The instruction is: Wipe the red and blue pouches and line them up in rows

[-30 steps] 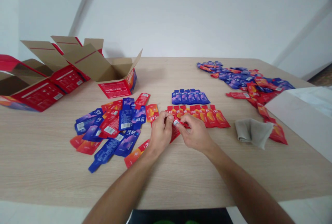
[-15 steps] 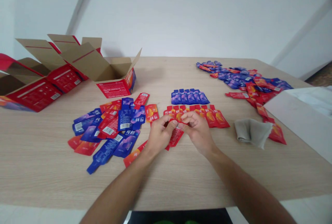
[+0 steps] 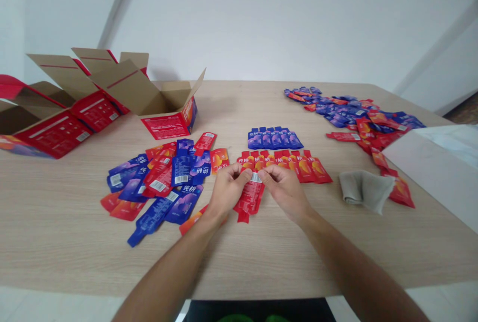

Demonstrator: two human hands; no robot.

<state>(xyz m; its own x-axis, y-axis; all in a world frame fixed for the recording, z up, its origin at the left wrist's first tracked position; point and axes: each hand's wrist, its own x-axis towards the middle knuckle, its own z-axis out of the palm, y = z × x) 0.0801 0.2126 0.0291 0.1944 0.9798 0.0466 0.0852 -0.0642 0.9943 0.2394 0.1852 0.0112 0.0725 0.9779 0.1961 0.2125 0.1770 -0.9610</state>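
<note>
Between my two hands is a red pouch point(image 3: 251, 195), its barcode side up and its narrow spout end pointing towards me. My left hand point(image 3: 229, 188) pinches its upper left corner, and my right hand point(image 3: 284, 188) pinches the upper right corner. Just behind lies an overlapping row of red pouches point(image 3: 303, 166), partly covered by my fingers. Farther back is a row of blue pouches point(image 3: 275, 139), lined up side by side. Left of my hands, a loose heap mixes red and blue pouches point(image 3: 182, 168); one orange-red pouch point(image 3: 191, 221) is partly hidden by my left forearm.
Open red cardboard boxes point(image 3: 164, 127) stand at the back left with flaps up. A long pile of red and blue pouches point(image 3: 347, 111) stretches along the right. A folded grey cloth point(image 3: 362, 188) lies right of my hands, near a white panel-like surface point(image 3: 433, 162).
The red pouch between my hands has been laid flatter, so its barcode and printed back now show. My view has shifted slightly; the other pouches and boxes stay put.
</note>
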